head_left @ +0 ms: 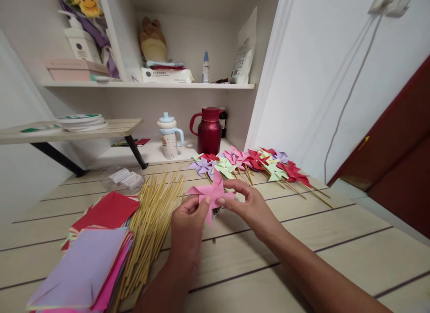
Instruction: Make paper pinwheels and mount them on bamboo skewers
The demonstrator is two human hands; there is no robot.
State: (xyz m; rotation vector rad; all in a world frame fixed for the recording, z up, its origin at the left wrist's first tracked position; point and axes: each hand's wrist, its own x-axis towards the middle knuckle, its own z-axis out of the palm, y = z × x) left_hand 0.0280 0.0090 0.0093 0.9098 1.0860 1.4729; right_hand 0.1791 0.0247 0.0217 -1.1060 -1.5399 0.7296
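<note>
A pink paper pinwheel is held up above the table between my two hands. My left hand pinches it near its centre, thumb in front and fingers behind. On the other side, my right hand grips the right blade between thumb and fingers. No stick shows on this pinwheel. Just below it lies a small dark item, mostly hidden by the paper and my fingers. To the left of my left hand lies a loose pile of thin wooden sticks.
Stacked coloured paper sheets lie at the left. Several pinwheels on sticks lie at the back right. A red thermos jug and a lidded cup stand at the back, beside a small raised shelf.
</note>
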